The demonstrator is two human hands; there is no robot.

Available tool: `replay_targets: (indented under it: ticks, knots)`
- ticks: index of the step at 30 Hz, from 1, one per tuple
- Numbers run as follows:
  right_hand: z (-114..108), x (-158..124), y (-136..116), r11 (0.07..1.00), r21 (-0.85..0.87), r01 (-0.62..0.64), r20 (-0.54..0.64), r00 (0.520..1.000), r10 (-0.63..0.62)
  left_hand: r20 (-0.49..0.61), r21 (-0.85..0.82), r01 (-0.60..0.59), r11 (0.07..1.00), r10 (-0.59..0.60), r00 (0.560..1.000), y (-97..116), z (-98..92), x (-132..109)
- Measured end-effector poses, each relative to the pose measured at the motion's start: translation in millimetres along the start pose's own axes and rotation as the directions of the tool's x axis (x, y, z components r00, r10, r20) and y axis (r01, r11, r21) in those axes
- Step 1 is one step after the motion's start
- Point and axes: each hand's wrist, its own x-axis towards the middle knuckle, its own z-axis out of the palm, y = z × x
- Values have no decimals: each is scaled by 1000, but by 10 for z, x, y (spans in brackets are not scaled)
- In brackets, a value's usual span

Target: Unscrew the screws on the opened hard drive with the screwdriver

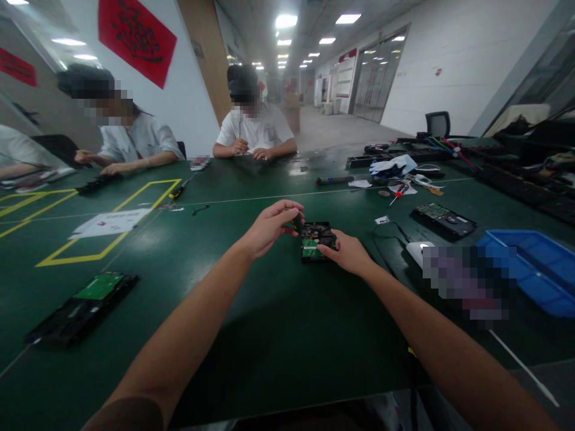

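Note:
In front of me on the green table lies a hard drive (314, 250) with its green circuit board facing up in a black frame. My right hand (353, 254) is closed round its right edge, thumb resting on the top face. My left hand (274, 227) pinches a short dark handle with a bit of yellow, which looks like a screwdriver (297, 222), upright at the drive's upper left edge. The screwdriver's tip is hidden, so whether it touches a screw I cannot tell.
Another drive (83, 308) lies at left, a third (444, 220) at right near a blue tray (539, 269). A blurred-out device with a cable sits by my right forearm. A red screwdriver (399, 193) and a yellow-black screwdriver (179, 190) lie farther off. Several people sit across the table.

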Motion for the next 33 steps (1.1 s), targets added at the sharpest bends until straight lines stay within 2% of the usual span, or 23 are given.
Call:
replay_targets:
  ticks: [8, 23, 28, 33]
  knots:
    - [7, 2, 0, 1000, 2, -17, -8, 1000, 17, 4, -112, 61, 992, -61, 998, -5, 31, 15]
    - [35, 11, 16, 1000, -2, -14, -29, 999, 14, 31, -121, 68, 990, -64, 997, -21, 5, 39]
    - [11, 3, 1, 1000, -13, -16, -12, 1000, 16, -8, -84, 28, 996, -29, 1000, -42, 46, 32]
    - [-10, -4, 2, 1000, -9, 7, -10, 1000, -7, 8, -3, 4, 1000, -4, 1000, -58, 71, 22]
